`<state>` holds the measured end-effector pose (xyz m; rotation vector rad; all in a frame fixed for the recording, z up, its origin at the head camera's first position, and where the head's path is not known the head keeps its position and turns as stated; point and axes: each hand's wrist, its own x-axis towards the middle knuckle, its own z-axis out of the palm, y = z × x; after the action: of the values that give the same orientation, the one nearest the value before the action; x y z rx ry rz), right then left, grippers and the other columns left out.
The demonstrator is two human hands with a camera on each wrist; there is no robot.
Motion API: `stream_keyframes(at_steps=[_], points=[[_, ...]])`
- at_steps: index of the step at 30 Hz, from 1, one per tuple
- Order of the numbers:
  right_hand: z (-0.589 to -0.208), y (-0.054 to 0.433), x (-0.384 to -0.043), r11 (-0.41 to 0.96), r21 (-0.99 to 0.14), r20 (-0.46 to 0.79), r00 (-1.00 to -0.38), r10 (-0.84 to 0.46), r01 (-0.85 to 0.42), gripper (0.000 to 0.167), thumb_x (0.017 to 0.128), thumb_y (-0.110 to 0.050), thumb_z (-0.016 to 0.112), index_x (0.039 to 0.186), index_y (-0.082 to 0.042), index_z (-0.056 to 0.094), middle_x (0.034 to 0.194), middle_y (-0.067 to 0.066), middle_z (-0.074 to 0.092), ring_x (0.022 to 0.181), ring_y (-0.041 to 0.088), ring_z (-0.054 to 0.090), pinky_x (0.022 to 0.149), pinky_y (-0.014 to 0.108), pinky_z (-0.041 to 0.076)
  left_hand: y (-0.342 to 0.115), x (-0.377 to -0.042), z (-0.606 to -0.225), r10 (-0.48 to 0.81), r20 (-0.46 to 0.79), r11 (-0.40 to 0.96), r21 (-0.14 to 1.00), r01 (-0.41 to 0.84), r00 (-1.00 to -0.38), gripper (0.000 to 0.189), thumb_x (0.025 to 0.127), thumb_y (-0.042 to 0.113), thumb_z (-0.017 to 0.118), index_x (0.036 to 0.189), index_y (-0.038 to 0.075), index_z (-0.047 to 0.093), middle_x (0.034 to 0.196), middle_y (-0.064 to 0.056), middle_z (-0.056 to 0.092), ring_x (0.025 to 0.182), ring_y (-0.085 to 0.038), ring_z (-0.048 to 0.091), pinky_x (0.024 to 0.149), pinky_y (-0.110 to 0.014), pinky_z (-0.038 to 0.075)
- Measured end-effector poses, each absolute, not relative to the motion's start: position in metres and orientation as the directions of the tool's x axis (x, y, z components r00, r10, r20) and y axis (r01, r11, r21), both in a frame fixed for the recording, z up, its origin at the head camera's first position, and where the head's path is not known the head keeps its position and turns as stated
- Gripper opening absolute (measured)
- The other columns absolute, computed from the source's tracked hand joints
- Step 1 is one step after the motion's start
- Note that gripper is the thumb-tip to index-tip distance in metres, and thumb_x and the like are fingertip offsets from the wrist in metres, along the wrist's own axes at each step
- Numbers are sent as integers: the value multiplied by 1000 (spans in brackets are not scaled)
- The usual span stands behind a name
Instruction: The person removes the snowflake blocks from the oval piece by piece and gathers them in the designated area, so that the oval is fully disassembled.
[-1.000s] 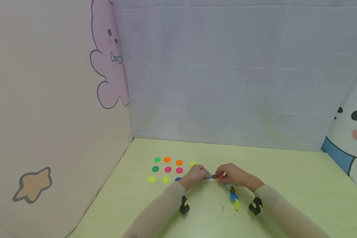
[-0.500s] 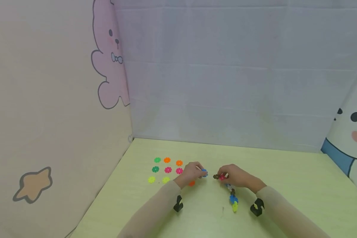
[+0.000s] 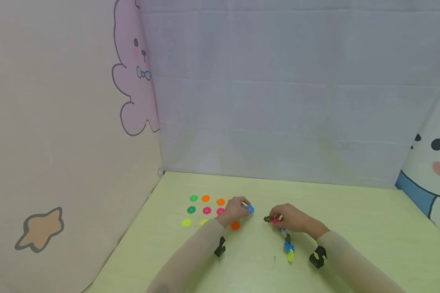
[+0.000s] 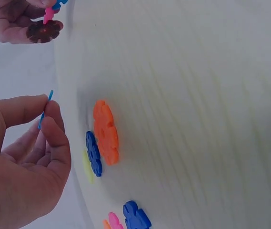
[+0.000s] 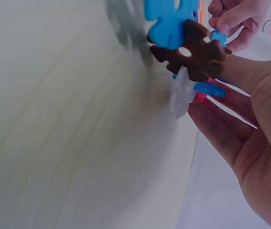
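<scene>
My left hand [image 3: 234, 211] pinches a blue snowflake disc [image 3: 250, 209] between thumb and fingertips; it shows edge-on as a thin blue disc [image 4: 45, 109] in the left wrist view. To the right, my right hand [image 3: 292, 216] holds a chain of interlocked snowflake discs near its far end. A brown disc [image 3: 267, 219] tips that end, with a pink disc [image 3: 275, 220] at the fingers. Below the hand the chain runs on through white, brown and a blue disc [image 3: 288, 246] to a yellow disc [image 3: 290, 256]. A gap separates the held blue disc from the chain.
Loose discs lie in rows at the left of the table [image 3: 337, 211]: green, orange, pink and yellow ones. An orange disc [image 3: 235, 226] lies beside my left wrist. Dark blue discs [image 4: 136, 217] also show in the left wrist view. A pale curtain [image 3: 278, 101] hangs behind the table.
My left hand has moved left and away from the chain's brown end, carrying the blue disc. The orange disc by the left wrist has come into sight. My right hand stays nearly in place.
</scene>
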<state>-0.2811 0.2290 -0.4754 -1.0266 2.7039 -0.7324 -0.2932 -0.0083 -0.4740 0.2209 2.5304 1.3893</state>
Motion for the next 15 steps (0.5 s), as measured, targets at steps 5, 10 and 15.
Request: stream_keyframes(at_steps=[5,10,15], points=[[-475,230,-280,636,-504,42,-753,-657,-584,15,83,-15,73,97,-17,66,94,-11,63,84,8,59,72,29,51,-4,-298,-479,245,-122,578,815,44,-962,26,81,2,68,107,6,65,88,-4,60,72,-18,55,62,-28,50],[-475,229,-280,627,-514,47,-749,-661,-586,16,84,-14,72,98,-15,66,94,-9,63,84,10,60,73,30,51,0,-300,-477,267,-116,642,762,87,-957,26,81,0,69,107,4,65,89,-6,62,75,-18,55,65,-28,50],[-473,228,-279,631,-514,41,-752,-658,-580,16,84,-13,72,99,-14,66,95,-8,64,85,11,60,73,30,51,4,-304,-480,280,-75,690,709,146,-957,28,80,-4,67,107,2,66,90,-8,63,76,-19,55,67,-27,50]])
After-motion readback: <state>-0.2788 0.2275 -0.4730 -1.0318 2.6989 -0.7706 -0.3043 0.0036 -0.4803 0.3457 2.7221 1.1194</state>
